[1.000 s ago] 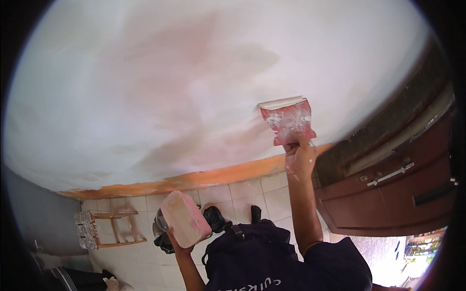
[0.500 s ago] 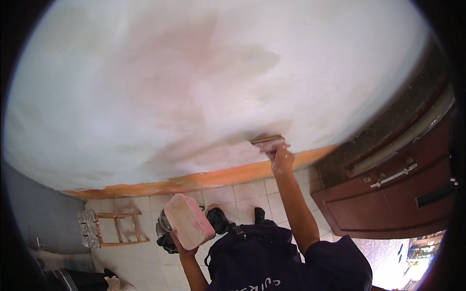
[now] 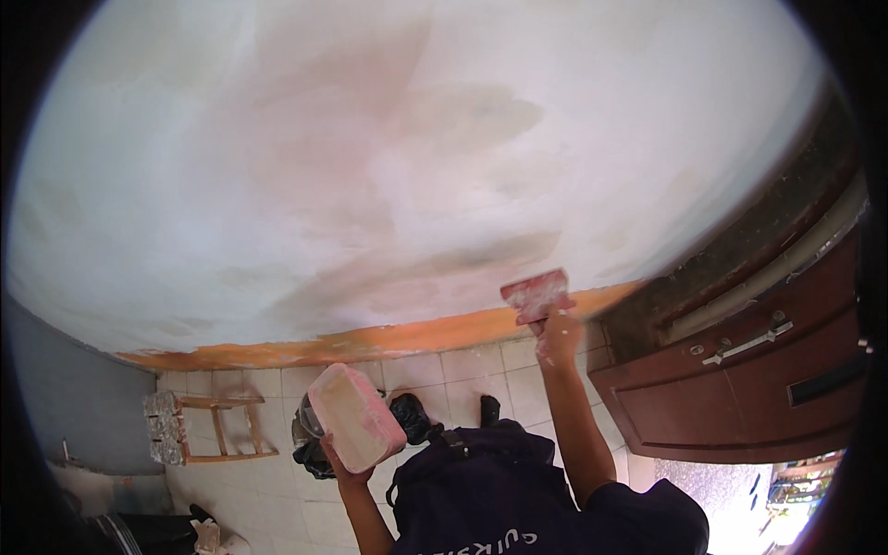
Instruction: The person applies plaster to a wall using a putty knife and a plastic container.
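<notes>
My right hand point(image 3: 560, 335) is closed around a wide red putty knife point(image 3: 535, 294) whose face is smeared with white paste. The blade stands in front of the lower wall, just above its orange strip point(image 3: 412, 335); whether its edge touches the wall I cannot tell. Pale patches and beige-grey smears cover the white wall point(image 3: 305, 176). At waist height my left hand point(image 3: 350, 470) grips a pink rectangular tub point(image 3: 388, 433) by its side and underside. Smooth off-white paste point(image 3: 351, 416) lies inside the tub, which is tilted toward the wall.
On the tiled floor point(image 3: 444, 368) at left is a small wooden stool-like frame point(image 3: 220, 430). Behind the tub shows part of a dark bundle point(image 3: 314, 458). A brown panelled door point(image 3: 712, 398) stands at right, a grey panel point(image 3: 79, 388) at far left. Dark striped cloth point(image 3: 116, 535) shows lower left.
My right hand has moved down and slightly right with the putty knife, whose smeared face has turned into view. The tub has shifted slightly left and up in the picture.
</notes>
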Tool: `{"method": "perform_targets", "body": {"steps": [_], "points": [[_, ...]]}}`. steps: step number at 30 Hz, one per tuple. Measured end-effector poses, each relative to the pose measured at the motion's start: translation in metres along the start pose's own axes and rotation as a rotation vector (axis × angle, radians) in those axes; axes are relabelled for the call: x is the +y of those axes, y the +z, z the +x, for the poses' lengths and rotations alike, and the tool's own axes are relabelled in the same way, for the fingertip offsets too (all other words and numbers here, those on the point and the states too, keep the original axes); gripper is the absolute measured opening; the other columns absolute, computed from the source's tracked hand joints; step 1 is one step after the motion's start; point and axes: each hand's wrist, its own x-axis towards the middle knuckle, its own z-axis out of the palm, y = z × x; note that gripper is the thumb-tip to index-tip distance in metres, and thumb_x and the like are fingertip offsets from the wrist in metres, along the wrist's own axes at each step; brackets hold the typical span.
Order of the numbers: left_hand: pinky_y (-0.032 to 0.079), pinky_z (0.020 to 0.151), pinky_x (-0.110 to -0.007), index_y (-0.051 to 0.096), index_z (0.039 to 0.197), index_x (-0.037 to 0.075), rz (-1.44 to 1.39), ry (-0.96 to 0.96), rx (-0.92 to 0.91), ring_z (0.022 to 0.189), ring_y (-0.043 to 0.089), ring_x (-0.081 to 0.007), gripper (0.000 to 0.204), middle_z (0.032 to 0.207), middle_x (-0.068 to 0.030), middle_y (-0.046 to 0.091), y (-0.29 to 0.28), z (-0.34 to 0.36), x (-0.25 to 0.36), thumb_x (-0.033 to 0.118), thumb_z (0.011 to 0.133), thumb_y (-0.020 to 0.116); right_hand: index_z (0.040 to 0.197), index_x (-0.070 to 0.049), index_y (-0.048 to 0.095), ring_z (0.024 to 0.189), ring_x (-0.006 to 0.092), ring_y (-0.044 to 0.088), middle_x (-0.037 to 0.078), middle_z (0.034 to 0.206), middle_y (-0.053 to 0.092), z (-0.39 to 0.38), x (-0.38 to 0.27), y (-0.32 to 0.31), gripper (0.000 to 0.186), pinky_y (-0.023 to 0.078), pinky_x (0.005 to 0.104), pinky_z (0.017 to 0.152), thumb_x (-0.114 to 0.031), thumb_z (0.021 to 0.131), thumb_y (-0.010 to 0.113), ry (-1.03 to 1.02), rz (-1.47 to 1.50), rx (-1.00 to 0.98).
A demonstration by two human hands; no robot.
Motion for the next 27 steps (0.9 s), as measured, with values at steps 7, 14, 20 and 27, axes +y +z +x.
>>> {"method": "perform_targets", "body": {"steps": [7, 14, 20, 27], "points": [[0.043, 0.095, -0.052, 0.039, 0.136, 0.015, 0.049, 0.035, 0.028, 0.118, 0.048, -0.0317, 0.074, 0.131, -0.0085, 0.048, 0.006, -0.005, 0.001, 0.057, 0.078, 0.055, 0.084, 0.009, 0.052, 0.075, 0.0288, 0.064, 0.020, 0.086, 0.059, 0.079, 0.029, 0.047, 0.010, 0.058, 0.0398, 0.075, 0.000, 0.085, 0.049, 0.030, 0.104, -0.101], [0.045, 0.092, -0.054, 0.033, 0.139, 0.013, -0.001, 0.057, 0.040, 0.118, 0.048, -0.0342, 0.082, 0.132, -0.0124, 0.045, -0.016, -0.008, 0.000, 0.064, 0.078, 0.049, 0.083, 0.012, 0.054, 0.072, 0.0232, 0.063, 0.014, 0.085, 0.058, -0.038, -0.091, 0.112, 0.012, 0.057, 0.0357, 0.072, 0.000, 0.085, 0.054, -0.141, 0.187, -0.083], [0.044, 0.093, -0.051, 0.039, 0.136, 0.015, -0.030, 0.045, 0.037, 0.118, 0.048, -0.0314, 0.075, 0.131, -0.0089, 0.047, -0.002, -0.012, 0.002, 0.056, 0.076, 0.056, 0.100, 0.011, 0.046, 0.088, 0.0298, 0.064, 0.019, 0.095, 0.060, -0.008, 0.006, 0.021, 0.022, 0.058, 0.0420, 0.075, 0.002, 0.081, 0.053, 0.051, 0.090, 0.129], [0.044, 0.092, -0.051, 0.040, 0.135, 0.014, -0.002, 0.042, 0.035, 0.116, 0.049, -0.0315, 0.073, 0.130, -0.0088, 0.049, -0.005, -0.009, 0.009, 0.055, 0.077, 0.056, 0.084, 0.005, 0.051, 0.077, 0.0270, 0.064, 0.013, 0.086, 0.058, 0.058, 0.018, 0.082, 0.002, 0.058, 0.0378, 0.077, 0.004, 0.082, 0.051, 0.084, 0.168, 0.017]]}}
